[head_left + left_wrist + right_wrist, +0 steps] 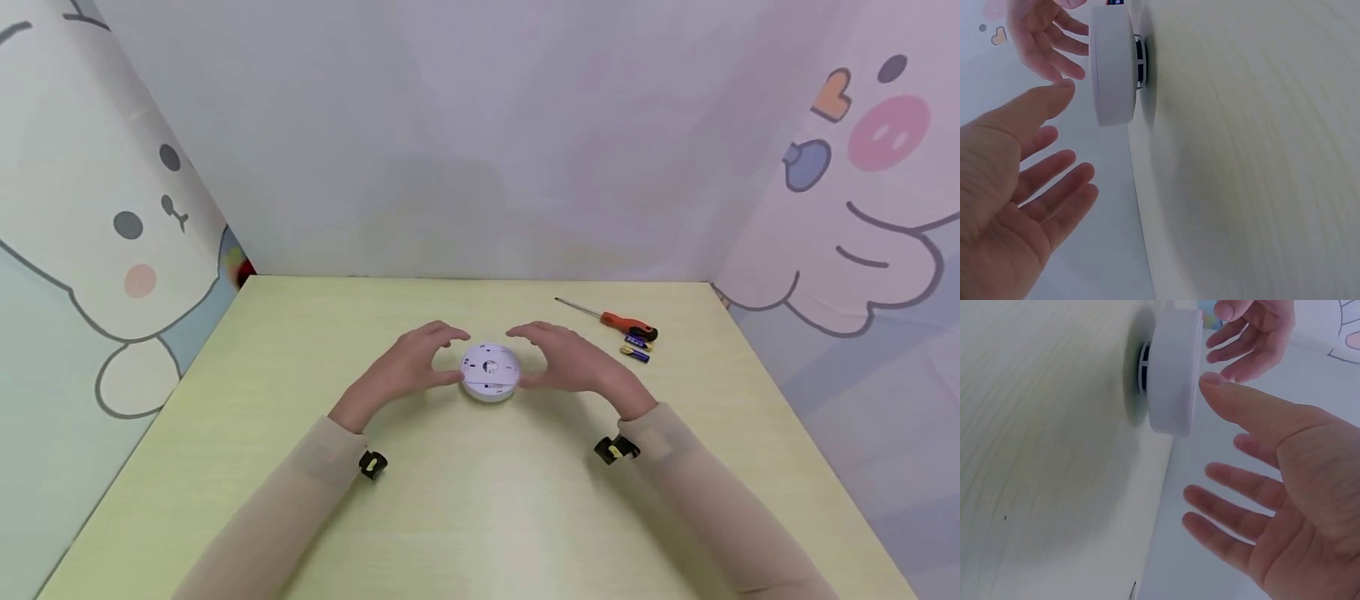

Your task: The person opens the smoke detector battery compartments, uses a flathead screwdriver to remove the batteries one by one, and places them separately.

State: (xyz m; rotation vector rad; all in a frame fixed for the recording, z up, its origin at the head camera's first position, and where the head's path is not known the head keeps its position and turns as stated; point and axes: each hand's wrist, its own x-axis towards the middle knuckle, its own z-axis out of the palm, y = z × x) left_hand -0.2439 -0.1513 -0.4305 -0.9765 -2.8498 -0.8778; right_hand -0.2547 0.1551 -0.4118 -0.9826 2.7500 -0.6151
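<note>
A round white smoke detector (489, 390) lies on the table with its printed back plate up and its vented side down. Around its left side curves my left hand (411, 362), thumb tip close to the rim. My right hand (573, 362) mirrors it on the other side, thumb likewise by the edge. In the left wrist view, the fingers stand apart and loosely bent beside the detector (1113, 65). The right wrist view shows relaxed, spread fingers and a thumb near the detector's (1174, 375) upper edge. Neither hand grips it; whether the thumbs touch it I cannot tell.
A screwdriver (628, 325) with a red and black handle lies at the back right of the pale wood table (480, 517). Just in front of it are two small batteries (635, 355). A light curtain wall (450, 142) rises behind the table.
</note>
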